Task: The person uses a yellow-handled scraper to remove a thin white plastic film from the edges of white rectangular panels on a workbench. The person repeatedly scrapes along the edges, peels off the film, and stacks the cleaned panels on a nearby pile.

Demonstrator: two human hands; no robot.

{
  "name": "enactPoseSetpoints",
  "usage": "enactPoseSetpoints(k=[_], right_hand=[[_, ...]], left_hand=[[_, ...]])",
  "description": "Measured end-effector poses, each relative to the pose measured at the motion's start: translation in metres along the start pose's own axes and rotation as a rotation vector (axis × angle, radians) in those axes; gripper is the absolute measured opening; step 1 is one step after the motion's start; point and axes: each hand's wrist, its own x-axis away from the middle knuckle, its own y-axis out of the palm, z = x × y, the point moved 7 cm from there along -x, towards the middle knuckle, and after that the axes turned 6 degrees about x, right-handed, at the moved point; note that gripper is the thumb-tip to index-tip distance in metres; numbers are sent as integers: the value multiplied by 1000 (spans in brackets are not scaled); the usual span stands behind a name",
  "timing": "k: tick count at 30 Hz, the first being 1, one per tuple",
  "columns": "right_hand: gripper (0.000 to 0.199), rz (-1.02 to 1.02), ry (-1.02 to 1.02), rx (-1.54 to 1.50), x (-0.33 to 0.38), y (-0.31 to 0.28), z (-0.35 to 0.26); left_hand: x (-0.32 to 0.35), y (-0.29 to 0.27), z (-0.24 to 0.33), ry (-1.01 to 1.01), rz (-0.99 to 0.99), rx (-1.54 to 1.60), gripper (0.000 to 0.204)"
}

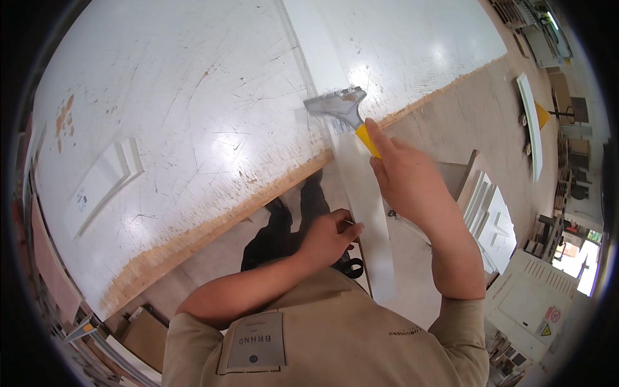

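Centrally, one long white strip [364,193]: laid across the worktable [193,77], its near end projecting past the table's front edge and ending close to the wearer's body.

Item, one scraper [353,115]: broad grey head, yellow handle; the head lies crosswise over the strip near the table's front edge, its left end reaching a little past the strip's left side. Whether the blade touches the surface cannot be told.

Item, right hand [405,169]: fingers closed around the yellow handle, forefinger stretched along it towards the head.

Item, left hand [327,237]: at the left side of the overhanging part; fingers curled, thumb extended towards the strip's edge. Whether they pinch that edge cannot be made out.

Worktable particulars: white top, scratched and stained, its front edge worn down to bare brown.

On the table, far left: white flat pieces [106,180], overlapping.

Right of the wearer, beyond the right forearm: a stack of white boards [490,222]; further off, a long pale panel [530,126] with a yellow object [542,116] beside it.

Lower right: one pale cabinet [532,300], vented, bearing warning stickers.

Wearer's clothing: tan shirt [335,322], short-sleeved, with a grey chest patch [255,345].
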Motion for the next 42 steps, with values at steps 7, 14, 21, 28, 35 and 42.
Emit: enactPoseSetpoints(k=[7, 14, 21, 28, 35, 42], right_hand=[[57, -64, 71, 28, -29, -6, -5], [51, -92, 74, 80, -70, -25, -10], [51, -1, 80, 187, -127, -40, -12], [54, -185, 182, 123, -178, -63, -22], [50, -183, 196, 129, -245, -76, -25], [41, -51, 195, -44, -310, -75, -17]], left_hand=[[-2, 1, -2, 44, -37, -30, 24], [-4, 6, -21, 16, -84, -29, 25], [8, 25, -43, 33, -196, -168, 28], [6, 23, -41, 7, -251, -205, 34], [8, 21, -34, 4, -321, -193, 37], [1, 25, -52, -34, -365, -50, 38]])
